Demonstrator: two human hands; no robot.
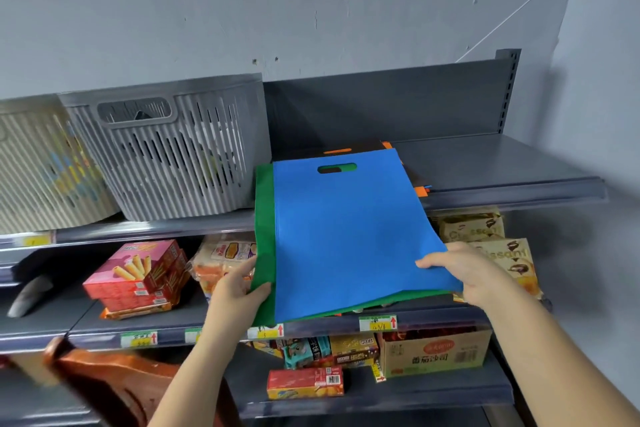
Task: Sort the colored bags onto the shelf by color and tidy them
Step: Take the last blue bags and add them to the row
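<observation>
Holding a stack of flat non-woven fabric bags by its near end, I have the blue bag with the cut-out handle (349, 236) on top and a green bag (265, 236) just beneath it, showing along my left fingers' side. My left hand (239, 284) pinches the green edge, thumb on top and the other fingers hidden under; my right hand (467, 270) grips the blue bag's near right corner, fingers curled over its top. The stack's long axis runs straight away from my fingertips toward the grey metal top shelf (502, 177), its handle end already resting there on darker and orange bags (337, 151) — I cannot tell how many. Both hands sit about equally near, one at each corner, so a push forward looks like what would seat it. A grey slatted plastic basket (173, 152) stands beyond my left fingers.
</observation>
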